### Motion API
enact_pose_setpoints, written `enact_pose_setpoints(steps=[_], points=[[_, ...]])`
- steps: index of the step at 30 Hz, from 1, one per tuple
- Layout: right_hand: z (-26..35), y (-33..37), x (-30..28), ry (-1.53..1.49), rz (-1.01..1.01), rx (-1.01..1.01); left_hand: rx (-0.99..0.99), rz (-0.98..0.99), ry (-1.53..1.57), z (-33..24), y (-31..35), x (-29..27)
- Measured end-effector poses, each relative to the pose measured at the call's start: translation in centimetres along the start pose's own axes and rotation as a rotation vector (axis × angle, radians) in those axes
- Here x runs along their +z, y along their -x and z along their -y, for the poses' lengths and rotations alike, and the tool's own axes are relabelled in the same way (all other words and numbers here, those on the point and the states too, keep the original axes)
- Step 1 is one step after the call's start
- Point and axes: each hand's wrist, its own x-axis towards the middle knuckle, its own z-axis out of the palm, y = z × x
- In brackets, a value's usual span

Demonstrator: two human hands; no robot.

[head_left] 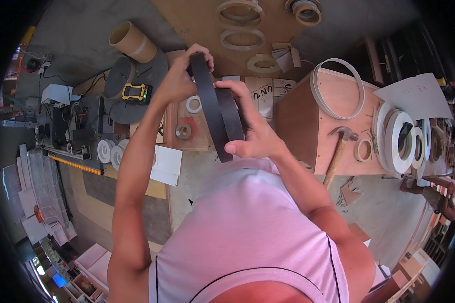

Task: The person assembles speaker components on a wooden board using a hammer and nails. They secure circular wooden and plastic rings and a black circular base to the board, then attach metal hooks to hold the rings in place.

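Note:
In front of my chest I hold a large black roll of edge banding (pixel 207 101) on edge, seen nearly side-on. A smaller black roll (pixel 229 113) sits flat against its right face. My left hand (pixel 186 76) is closed over the top of the large roll, with the fingers curled round its far rim. My right hand (pixel 253 129) grips the smaller roll from the right, fingers on top and thumb at the lower edge. Whether the two rolls are joined cannot be seen.
A claw hammer (pixel 336 154) lies on the right wooden box, with white rolls (pixel 402 144) and a white hoop (pixel 316 93) close by. At left are a yellow-and-black device (pixel 136 94), a cardboard tube (pixel 132 42) and a machine (pixel 73 126). Several rings (pixel 242 39) lie on the board ahead.

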Motion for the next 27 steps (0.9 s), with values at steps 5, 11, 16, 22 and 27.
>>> enact_pose_setpoints(steps=[5,11,16,22,27], points=[[2.3,-0.8,-4.4,0.107,-0.057,0.013,0.156,-0.054,-0.059,-0.2,-2.8,0.7],[10.3,0.3,-15.4,0.047,-0.784,-0.212,0.107,-0.414,-0.360,-11.4,-11.3,1.3],[13.3,-1.3,-19.6,0.132,-1.013,-0.270,0.197,-0.457,-0.423,-16.2,-25.9,4.3],[8.9,-2.1,-19.1,0.051,-0.823,-0.087,0.226,-0.600,-0.638,-13.3,-39.6,5.9],[7.6,-0.6,-21.1,0.088,-0.774,0.011,0.276,-0.704,-0.629,-9.5,-44.0,6.1]])
